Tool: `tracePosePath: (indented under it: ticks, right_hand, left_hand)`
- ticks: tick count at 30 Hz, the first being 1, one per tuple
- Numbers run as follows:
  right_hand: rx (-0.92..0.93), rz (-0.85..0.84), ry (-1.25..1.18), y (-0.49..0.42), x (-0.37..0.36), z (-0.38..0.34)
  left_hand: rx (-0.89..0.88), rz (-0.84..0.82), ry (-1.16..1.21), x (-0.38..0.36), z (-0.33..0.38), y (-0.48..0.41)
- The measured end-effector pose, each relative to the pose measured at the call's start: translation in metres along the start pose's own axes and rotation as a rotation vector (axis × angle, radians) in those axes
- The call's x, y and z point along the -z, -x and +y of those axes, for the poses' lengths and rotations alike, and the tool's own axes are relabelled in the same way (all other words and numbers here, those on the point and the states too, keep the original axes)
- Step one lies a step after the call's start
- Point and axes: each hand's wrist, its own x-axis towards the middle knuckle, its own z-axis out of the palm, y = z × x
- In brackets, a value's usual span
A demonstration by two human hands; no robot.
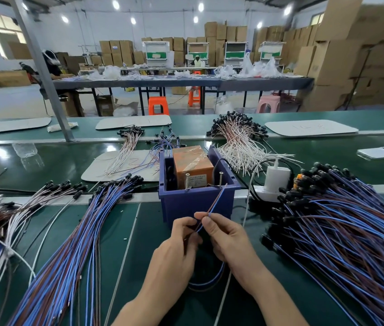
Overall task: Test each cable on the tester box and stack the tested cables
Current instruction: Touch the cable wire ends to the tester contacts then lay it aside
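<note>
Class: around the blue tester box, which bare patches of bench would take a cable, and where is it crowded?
Bare: mat between left cable pile and tester box; belt between white cables and phone. Crowded: right of the box, charger and right cable pile. Left hand and right hand pinch the held cable.

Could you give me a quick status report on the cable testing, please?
Both pinching one blue-and-brown cable: left hand, right hand. Cable tips up at tester box. Nothing blocking.

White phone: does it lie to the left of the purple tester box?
No, the white phone lies on the green belt well to the right of the purple tester box.
</note>
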Motion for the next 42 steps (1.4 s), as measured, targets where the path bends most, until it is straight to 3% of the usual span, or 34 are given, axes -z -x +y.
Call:
tracePosePath:
  ticks: [9, 16, 23, 32, 42]
  right_hand:
    - [0.094, 0.114, 0.064, -0.001, -0.015, 0.003]
    - [0.143, 0.345, 0.126, -0.007, -0.005, 0.008]
    - [0.245, 0.563, 0.331, -0.002, -0.006, 0.012]
    - [0.215, 0.517, 0.476, -0.002, -0.004, 0.017]
    - [0.218, 0.464, 0.464, 0.0, -0.006, 0.016]
  left_hand:
    - [0.077, 0.056, 0.057, -0.001, 0.0, -0.002]
    - [0.139, 0.298, 0.027, 0.004, 0.002, -0.002]
    - [0.351, 0.315, 0.164, 0.008, -0.002, -0.006]
    - [0.387, 0.303, 0.166, 0.005, -0.005, -0.009]
    - [0.337, 0.287, 0.147, 0.004, -0.007, -0.01]
